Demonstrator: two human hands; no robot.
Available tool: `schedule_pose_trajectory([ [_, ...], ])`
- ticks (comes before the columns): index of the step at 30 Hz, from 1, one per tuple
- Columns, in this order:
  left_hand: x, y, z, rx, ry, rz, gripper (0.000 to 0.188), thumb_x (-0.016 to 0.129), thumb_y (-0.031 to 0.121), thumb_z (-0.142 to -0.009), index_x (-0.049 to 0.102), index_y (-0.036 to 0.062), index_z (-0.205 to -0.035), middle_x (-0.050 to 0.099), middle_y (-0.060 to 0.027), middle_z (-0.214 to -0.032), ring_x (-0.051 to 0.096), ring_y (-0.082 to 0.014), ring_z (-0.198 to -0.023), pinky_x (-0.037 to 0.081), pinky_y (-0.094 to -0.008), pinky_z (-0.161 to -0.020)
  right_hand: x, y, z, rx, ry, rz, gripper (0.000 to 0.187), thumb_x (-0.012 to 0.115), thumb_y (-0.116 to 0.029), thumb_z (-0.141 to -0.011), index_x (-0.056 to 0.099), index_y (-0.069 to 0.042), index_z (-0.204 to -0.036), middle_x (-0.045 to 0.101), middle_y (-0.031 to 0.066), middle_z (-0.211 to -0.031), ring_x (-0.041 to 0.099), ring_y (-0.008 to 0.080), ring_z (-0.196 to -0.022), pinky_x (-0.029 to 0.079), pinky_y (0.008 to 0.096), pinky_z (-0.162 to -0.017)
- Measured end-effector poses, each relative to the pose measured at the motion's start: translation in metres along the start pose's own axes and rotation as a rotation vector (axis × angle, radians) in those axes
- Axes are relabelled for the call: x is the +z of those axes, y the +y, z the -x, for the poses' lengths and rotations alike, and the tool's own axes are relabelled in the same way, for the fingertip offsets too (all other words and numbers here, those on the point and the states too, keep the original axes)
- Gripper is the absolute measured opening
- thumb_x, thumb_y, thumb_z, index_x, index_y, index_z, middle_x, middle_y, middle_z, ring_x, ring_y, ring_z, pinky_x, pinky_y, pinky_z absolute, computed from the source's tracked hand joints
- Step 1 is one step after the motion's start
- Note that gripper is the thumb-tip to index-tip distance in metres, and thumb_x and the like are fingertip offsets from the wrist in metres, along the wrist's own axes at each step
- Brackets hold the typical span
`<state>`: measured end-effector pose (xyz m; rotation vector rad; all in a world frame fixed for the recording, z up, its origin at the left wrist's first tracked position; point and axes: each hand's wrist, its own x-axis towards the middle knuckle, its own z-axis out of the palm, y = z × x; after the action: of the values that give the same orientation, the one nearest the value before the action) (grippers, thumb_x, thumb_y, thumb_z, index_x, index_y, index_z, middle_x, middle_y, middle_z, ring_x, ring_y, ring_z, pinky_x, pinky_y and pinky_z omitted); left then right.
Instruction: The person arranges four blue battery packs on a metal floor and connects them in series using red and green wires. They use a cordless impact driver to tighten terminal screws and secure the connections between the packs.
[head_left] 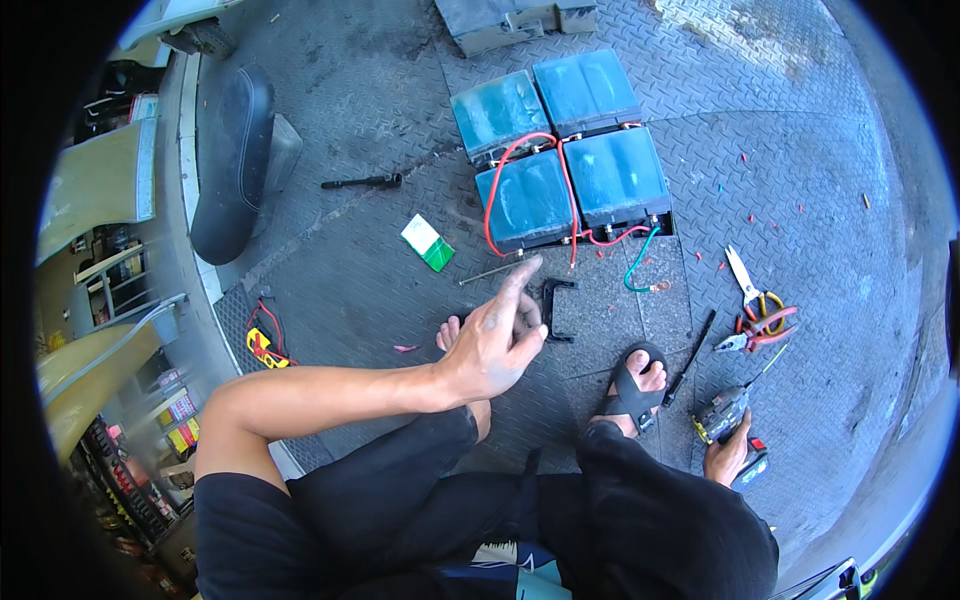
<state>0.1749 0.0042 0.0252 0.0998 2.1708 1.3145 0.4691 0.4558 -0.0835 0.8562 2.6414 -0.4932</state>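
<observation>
Four-sided teal batteries (620,175), several in a block, stand in front of me, joined by red cables (490,205) and a short green cable (636,268). My left hand (490,345) is just short of the block's near edge. Its index finger stretches out toward the battery terminals, its thumb is apart, and the other fingers are partly curled; I see nothing held. A thin metal rod (490,272) lies by the fingertip. Low at the right, my right hand (728,458) grips a cordless drill (720,415) with a long thin bit, pointing up and right.
Scissors (745,275) and red-handled pliers (760,330) lie right of the batteries. A black bracket (555,310) is near my left hand. Left are a green-and-white box (428,243), a black tool (362,182), a seat (235,165) and a yellow meter (265,345).
</observation>
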Motion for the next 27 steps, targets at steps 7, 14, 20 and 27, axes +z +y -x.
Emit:
schedule_pose_trajectory([
  [7, -0.046, 0.010, -0.002, 0.038, -0.035, -0.370, 0.080, 0.071, 0.006, -0.097, 0.038, 0.0051, -0.169, 0.060, -0.0085, -0.095, 0.066, -0.0188, -0.073, 0.057, -0.0380, -0.072, 0.011, -0.007, 0.001, -0.067, -0.042, -0.027, 0.103, 0.077, 0.006, -0.082, 0.023, 0.010, -0.169, 0.061, 0.0455, -0.140, 0.062, 0.0611, -0.130, 0.051, 0.0562, -0.112],
  [14, -0.072, 0.048, -0.077, 0.177, 0.081, -0.660, 0.079, 0.076, 0.025, -0.099, 0.043, 0.0057, -0.168, 0.074, -0.0234, -0.100, 0.073, -0.0464, -0.085, 0.060, -0.0562, -0.078, 0.011, -0.002, -0.013, 0.057, -0.167, 0.129, 0.100, 0.084, -0.007, -0.084, 0.026, 0.015, -0.164, 0.073, 0.0397, -0.113, 0.070, 0.0590, -0.107, 0.055, 0.0600, -0.096],
  [20, -0.075, 0.059, -0.098, 0.064, 0.004, -0.825, 0.083, 0.077, 0.033, -0.100, 0.039, -0.0004, -0.167, 0.075, -0.0267, -0.082, 0.076, -0.0516, -0.078, 0.060, -0.0624, -0.073, 0.023, 0.003, -0.010, -0.045, -0.018, 0.080, 0.094, 0.083, -0.011, -0.087, 0.032, 0.015, -0.161, 0.073, 0.0387, -0.103, 0.071, 0.0590, -0.096, 0.054, 0.0613, -0.088],
  [27, -0.097, 0.034, -0.080, -0.032, 0.163, -0.610, 0.071, 0.078, 0.038, -0.101, 0.048, -0.0019, -0.151, 0.070, -0.0198, -0.069, 0.074, -0.0431, -0.069, 0.057, -0.0527, -0.071, 0.019, -0.008, -0.009, 0.027, -0.001, 0.093, 0.096, 0.086, -0.019, -0.087, 0.034, 0.012, -0.162, 0.072, 0.0387, -0.100, 0.071, 0.0578, -0.094, 0.054, 0.0606, -0.085],
])
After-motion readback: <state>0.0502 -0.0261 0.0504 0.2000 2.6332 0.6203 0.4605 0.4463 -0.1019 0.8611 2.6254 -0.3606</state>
